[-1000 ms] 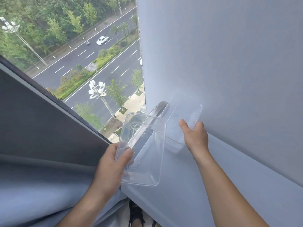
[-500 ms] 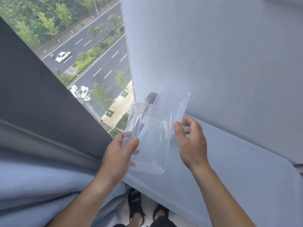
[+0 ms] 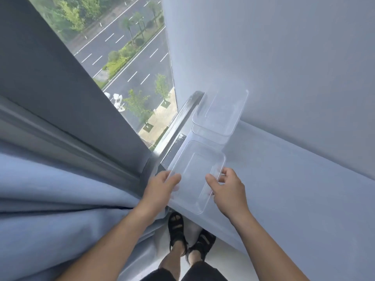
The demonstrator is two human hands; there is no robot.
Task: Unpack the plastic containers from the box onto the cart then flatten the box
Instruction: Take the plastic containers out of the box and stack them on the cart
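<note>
A clear plastic container lies flat on the pale window ledge, close to its near edge. My left hand grips its left rim, thumb on top. My right hand holds its right rim with curled fingers. Just beyond it, a second clear plastic container stands in the corner against the white wall. No box or cart is in view.
A window at the left looks down on a road far below. Its dark frame rail runs beside the containers. Blue curtain folds hang at the left. Sandalled feet stand below the ledge's edge.
The near container came down from a tilted hold onto the ledge, in front of the second one. My right hand took hold of its right rim. The view tipped downward.
</note>
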